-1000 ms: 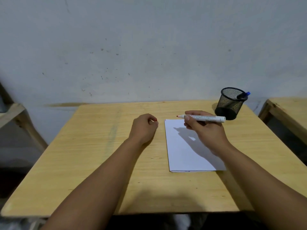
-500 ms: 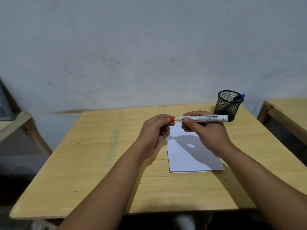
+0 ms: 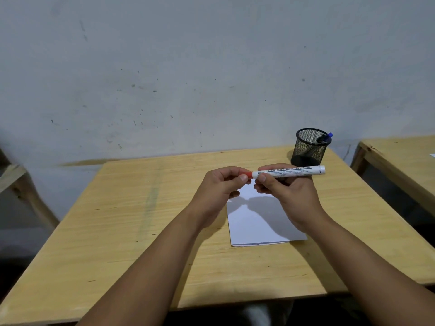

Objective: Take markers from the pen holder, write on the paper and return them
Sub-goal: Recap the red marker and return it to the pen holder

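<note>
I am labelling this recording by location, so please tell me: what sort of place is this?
Probably a plain study or work room. A bare wooden table stands against a scuffed grey wall, with a mesh pen holder and paper on it, and another similar table beside it.

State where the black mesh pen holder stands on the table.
The pen holder stands at the far right corner of the table, near the wall, just beyond the right hand and its marker.

- The left hand [image 3: 217, 188] was bare, with no ring or watch showing.
- The right hand [image 3: 288, 196] was bare too.
- Both forearms were uncovered, no sleeve reaching into view.
- Fingernails were short and unpainted.
</note>
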